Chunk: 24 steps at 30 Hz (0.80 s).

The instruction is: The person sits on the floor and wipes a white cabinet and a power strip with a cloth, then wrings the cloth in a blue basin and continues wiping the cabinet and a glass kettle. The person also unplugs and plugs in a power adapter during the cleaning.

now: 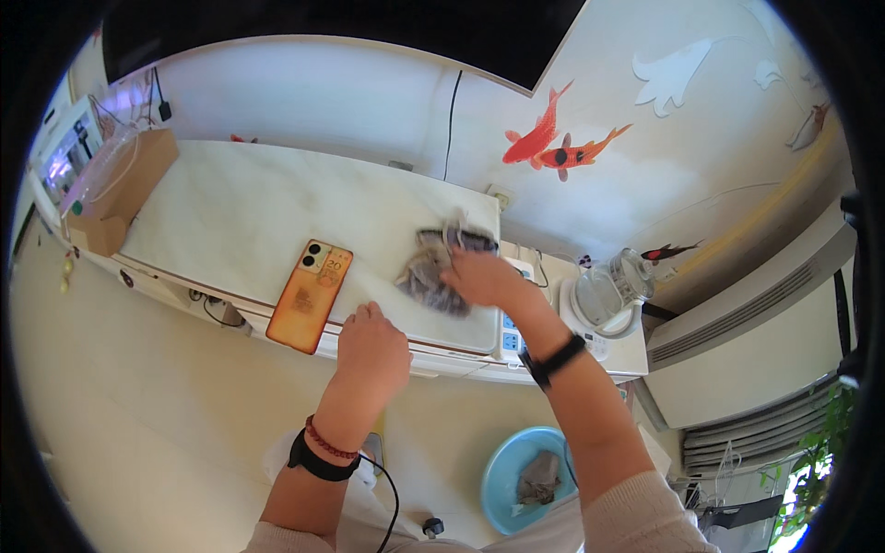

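Note:
My right hand (484, 278) presses on a crumpled grey cloth (435, 276) near the right end of the marble-patterned cabinet top (242, 200). Both the hand and the cloth are somewhat blurred. At the front edge of the same top is my left hand (373, 342), its fingertips over the edge and nothing seen in it; how far its fingers are bent is partly hidden. Just left of it lies an orange smartphone (304, 304), back side up, its lower end reaching past the front edge.
A glass kettle (612, 290) stands on a white base at the right, beside power strips (510, 341). An open cardboard box (131, 186) sits at the left end. On the floor is a light-blue basin (494, 477) holding a grey cloth (539, 478). A television (332, 21) hangs above.

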{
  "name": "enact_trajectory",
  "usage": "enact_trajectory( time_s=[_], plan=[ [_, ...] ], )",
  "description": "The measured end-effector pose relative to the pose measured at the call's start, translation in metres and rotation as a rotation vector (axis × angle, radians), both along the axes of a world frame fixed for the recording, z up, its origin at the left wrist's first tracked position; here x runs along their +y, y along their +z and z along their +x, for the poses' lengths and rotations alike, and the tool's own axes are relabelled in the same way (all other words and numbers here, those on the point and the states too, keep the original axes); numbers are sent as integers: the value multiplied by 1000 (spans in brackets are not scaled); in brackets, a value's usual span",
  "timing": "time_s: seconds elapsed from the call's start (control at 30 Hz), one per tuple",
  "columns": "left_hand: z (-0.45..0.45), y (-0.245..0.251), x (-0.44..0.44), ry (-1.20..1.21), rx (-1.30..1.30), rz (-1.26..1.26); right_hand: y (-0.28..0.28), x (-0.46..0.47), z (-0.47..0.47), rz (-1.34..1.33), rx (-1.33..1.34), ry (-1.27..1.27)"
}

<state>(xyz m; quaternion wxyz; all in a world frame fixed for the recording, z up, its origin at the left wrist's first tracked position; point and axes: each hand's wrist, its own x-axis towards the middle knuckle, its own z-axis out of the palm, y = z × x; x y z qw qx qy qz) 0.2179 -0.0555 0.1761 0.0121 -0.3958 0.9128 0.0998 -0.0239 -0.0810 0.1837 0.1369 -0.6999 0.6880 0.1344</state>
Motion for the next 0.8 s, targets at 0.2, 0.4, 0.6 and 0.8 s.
enact_trajectory(
  time_s=[0.2, 0.4, 0.6, 0.8],
  plan=[
    [0, -17, 2, -15, 41, -105, -15, 31, 2, -293, 42, 165],
    [0, -15, 6, -9, 78, -214, -46, -93, -25, -338, 10, -17],
    [-2, -3, 1, 1, 79, -46, -65, -119, -44, -376, 117, 97],
    [1, -9, 4, 23, 116, 29, -49, 80, -17, -377, -95, 268]
  ],
)
